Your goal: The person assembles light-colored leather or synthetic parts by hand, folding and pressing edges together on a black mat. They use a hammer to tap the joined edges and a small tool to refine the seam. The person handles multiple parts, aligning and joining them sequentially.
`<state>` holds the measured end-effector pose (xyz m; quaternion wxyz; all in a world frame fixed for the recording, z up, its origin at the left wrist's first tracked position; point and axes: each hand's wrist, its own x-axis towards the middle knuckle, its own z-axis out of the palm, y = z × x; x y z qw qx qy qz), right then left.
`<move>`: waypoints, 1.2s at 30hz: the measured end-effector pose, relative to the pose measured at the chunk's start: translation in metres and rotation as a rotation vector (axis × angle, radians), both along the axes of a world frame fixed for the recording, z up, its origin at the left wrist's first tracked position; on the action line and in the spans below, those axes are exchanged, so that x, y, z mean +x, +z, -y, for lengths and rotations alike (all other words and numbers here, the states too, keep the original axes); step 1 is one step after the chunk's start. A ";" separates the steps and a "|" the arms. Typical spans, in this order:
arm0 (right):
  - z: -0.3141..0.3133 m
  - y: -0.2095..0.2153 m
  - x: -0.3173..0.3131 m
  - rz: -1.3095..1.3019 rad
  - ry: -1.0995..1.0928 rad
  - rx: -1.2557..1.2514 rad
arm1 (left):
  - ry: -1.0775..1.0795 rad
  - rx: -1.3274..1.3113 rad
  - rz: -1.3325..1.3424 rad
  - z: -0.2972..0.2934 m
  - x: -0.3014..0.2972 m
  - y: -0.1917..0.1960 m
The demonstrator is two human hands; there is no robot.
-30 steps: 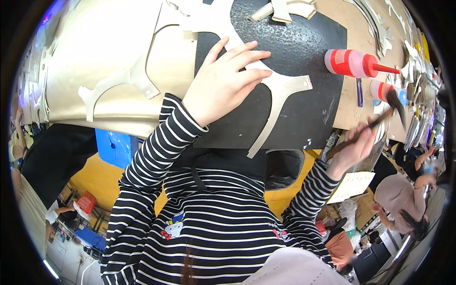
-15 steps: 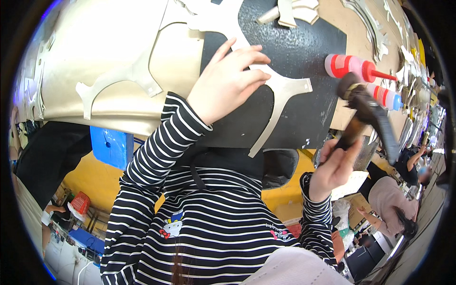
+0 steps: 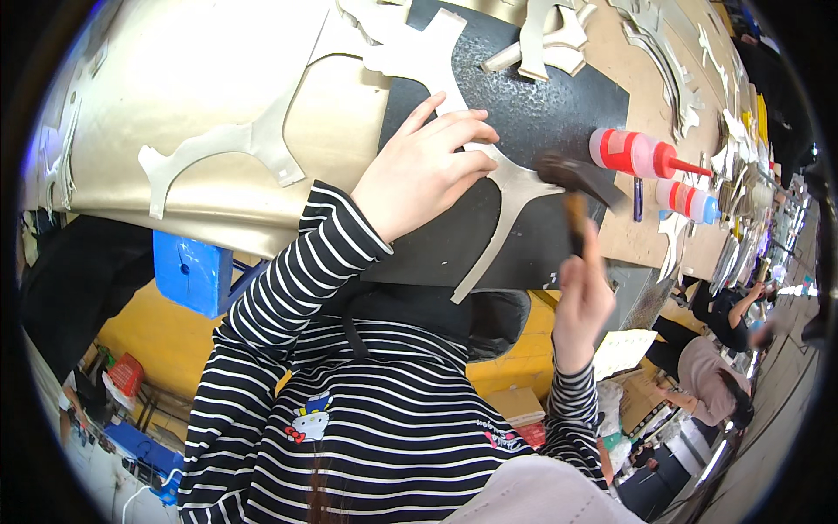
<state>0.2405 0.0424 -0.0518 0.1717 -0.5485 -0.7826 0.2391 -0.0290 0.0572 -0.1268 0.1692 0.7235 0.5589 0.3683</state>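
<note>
My left hand (image 3: 428, 170) lies on a cream, branching cut piece (image 3: 511, 205), fingers spread and pressing it against a black board (image 3: 428, 262). One narrow arm of the piece points toward me, and another reaches right. A hammer (image 3: 574, 179) with a dark head and wooden handle is in my closed right hand (image 3: 583, 297). Its head is over the right tip of the piece and hides it; I cannot tell whether they touch. A similar curved piece (image 3: 209, 144) rests to the left on a gold-coloured sheet (image 3: 340, 113).
Right of the board are a red-and-clear squeeze bottle (image 3: 633, 153), a smaller blue-capped bottle (image 3: 685, 201) and a purple pen-like stick (image 3: 638, 201). More cream cut pieces (image 3: 559, 44) are piled at the far side. A blue stool (image 3: 192, 272) stands below the table's left edge. Other people are at the right.
My right hand has swung the hammer left, from beside the bottles to the right tip of the piece. My left hand stays on the piece. The whole view has shifted slightly.
</note>
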 end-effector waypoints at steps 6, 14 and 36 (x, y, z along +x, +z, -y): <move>0.006 0.005 0.000 0.007 0.032 -0.039 | 0.005 0.008 0.021 0.000 0.000 -0.001; 0.013 0.001 -0.002 -0.691 -0.010 0.175 | -0.001 0.002 0.060 0.001 -0.002 -0.006; 0.018 0.009 0.003 0.170 0.059 -0.061 | 0.014 0.010 0.107 0.000 -0.003 -0.005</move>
